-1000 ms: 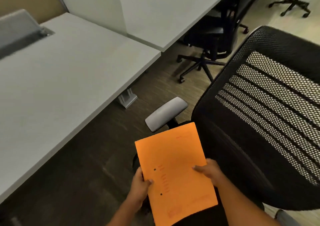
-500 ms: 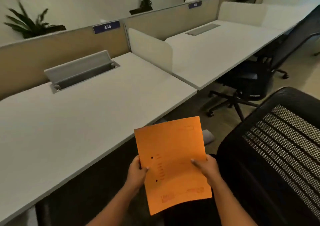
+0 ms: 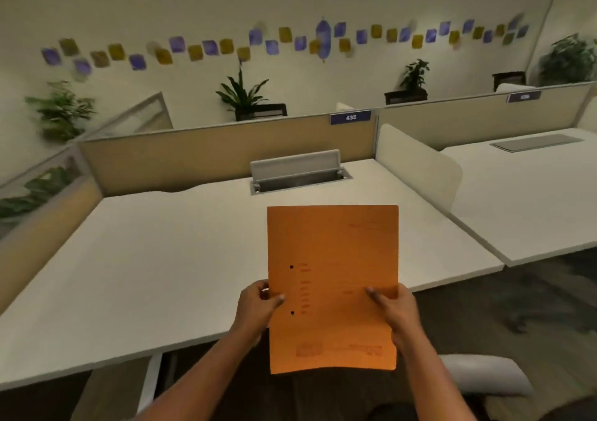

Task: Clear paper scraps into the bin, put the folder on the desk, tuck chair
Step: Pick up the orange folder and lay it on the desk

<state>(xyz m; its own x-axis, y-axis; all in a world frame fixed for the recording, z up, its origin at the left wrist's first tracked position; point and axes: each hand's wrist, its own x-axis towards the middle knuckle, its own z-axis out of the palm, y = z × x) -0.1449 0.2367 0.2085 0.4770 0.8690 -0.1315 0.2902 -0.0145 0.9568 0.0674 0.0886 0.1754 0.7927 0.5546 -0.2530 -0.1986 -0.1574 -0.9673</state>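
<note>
An orange folder (image 3: 336, 259) with two punch holes near its left edge is held upright in front of me, over the near edge of the white desk (image 3: 168, 275). My left hand (image 3: 256, 306) grips its left edge, thumb on the front. My right hand (image 3: 392, 310) grips its right edge the same way. Only a grey armrest (image 3: 484, 378) of the chair shows, at the lower right. No paper scraps or bin are in view.
A grey cable tray with a raised lid (image 3: 295, 172) sits at the back of the desk. A tan partition (image 3: 210, 152) labelled 435 runs behind it. A white divider (image 3: 416, 168) separates the neighbouring desk (image 3: 529, 201) on the right. Potted plants stand beyond the partition.
My view has swung left and up from the mesh chair to face the desk squarely. The folder, still in both hands, has come up over the desk's near edge.
</note>
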